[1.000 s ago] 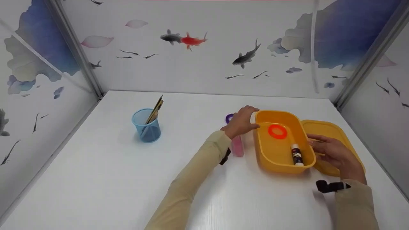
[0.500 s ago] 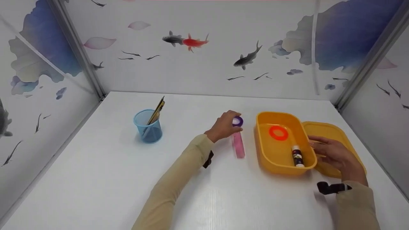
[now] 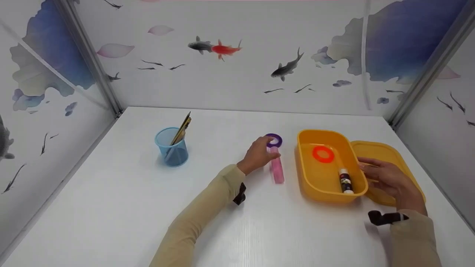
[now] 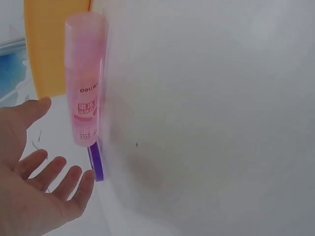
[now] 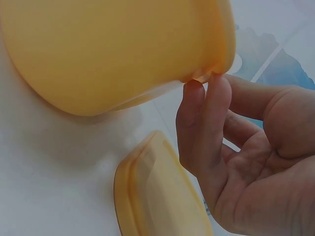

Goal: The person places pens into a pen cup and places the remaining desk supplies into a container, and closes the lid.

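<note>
My left hand stands with thumb and fingers spread beside a pink translucent tube that looks like a glue stick and lies on the table. In the left wrist view, printed lettering shows on the tube, and a gap separates it from my thumb. A purple ring, like a tape roll, lies at the tube's far end, close to my fingers. My right hand holds the right side of the yellow box. The right wrist view has my fingertips pinching at its rim, with the thumb tip partly hidden.
Inside the box are an orange ring and a black-and-white glue stick. A yellow lid lies to the box's right. A blue mesh cup with pencils stands at the left. Printed panels enclose the table.
My left hand has moved left, away from the box's edge, then slightly toward me from the purple ring to the pink tube. My right hand keeps its place on the box.
</note>
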A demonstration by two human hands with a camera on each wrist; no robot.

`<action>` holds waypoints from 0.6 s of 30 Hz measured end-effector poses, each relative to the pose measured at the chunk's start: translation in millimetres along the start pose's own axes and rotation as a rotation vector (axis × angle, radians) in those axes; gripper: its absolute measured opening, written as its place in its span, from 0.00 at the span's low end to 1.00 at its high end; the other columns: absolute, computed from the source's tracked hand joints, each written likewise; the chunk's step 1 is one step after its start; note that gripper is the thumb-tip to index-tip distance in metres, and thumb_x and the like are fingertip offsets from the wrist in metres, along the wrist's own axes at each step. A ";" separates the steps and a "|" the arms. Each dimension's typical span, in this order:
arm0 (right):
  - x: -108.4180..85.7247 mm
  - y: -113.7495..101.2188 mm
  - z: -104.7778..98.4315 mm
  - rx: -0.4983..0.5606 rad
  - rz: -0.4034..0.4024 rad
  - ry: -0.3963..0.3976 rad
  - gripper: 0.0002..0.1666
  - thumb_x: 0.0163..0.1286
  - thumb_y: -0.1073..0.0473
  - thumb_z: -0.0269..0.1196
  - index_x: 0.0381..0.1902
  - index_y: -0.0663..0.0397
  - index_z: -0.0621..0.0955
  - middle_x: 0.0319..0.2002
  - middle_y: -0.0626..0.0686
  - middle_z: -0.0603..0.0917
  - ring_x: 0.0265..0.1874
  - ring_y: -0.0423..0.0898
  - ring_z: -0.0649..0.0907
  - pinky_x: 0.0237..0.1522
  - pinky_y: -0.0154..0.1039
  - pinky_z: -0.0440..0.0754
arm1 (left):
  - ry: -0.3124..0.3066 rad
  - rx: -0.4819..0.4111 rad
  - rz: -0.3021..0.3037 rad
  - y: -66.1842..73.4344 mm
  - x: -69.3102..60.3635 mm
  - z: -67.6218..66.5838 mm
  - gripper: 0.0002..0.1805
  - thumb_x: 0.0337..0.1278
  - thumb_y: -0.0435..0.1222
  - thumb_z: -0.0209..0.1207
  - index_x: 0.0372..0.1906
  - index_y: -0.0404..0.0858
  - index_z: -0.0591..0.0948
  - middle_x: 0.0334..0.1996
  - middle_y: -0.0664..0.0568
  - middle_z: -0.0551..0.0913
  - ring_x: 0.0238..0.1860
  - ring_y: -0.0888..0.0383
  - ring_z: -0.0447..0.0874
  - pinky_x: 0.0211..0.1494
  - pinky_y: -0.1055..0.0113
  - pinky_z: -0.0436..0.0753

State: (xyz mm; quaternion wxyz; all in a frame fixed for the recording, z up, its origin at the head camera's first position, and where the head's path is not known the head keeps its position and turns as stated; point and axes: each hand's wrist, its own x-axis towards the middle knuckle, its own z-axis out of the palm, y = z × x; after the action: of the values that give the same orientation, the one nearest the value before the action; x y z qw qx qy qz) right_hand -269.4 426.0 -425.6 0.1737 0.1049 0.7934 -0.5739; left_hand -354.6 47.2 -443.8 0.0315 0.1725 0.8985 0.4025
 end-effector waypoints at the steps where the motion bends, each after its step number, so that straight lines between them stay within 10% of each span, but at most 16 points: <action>1: -0.1 -0.1 -0.1 0.003 -0.002 0.001 0.51 0.69 0.39 0.62 0.79 0.52 0.55 0.41 0.27 0.81 0.43 0.33 0.83 0.48 0.30 0.85 | 0.008 -0.016 -0.006 -0.3 -1.1 1.4 0.33 0.61 0.41 0.67 0.68 0.36 0.71 0.65 0.42 0.76 0.67 0.48 0.74 0.74 0.58 0.75; 11: 0.8 1.8 -0.2 -0.009 0.017 0.007 0.55 0.65 0.35 0.65 0.80 0.50 0.55 0.42 0.25 0.80 0.45 0.34 0.83 0.51 0.30 0.84 | 0.000 -0.231 -0.229 -0.4 -3.7 7.7 0.34 0.57 0.42 0.70 0.66 0.35 0.71 0.58 0.40 0.78 0.49 0.51 0.83 0.31 0.64 0.90; 18: 1.2 2.0 -1.1 -0.009 0.021 0.008 0.56 0.63 0.35 0.66 0.80 0.48 0.55 0.42 0.25 0.80 0.45 0.35 0.83 0.51 0.28 0.83 | -0.003 -0.324 -0.376 1.7 -0.2 7.6 0.37 0.53 0.43 0.73 0.67 0.42 0.71 0.59 0.45 0.78 0.50 0.53 0.83 0.30 0.63 0.90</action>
State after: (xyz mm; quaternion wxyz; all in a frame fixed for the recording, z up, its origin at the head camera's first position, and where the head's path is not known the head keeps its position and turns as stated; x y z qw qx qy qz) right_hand -270.0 427.7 -427.5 0.1773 0.1147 0.7955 -0.5679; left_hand -352.5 53.5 -447.7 0.1345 -0.0043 0.8385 0.5281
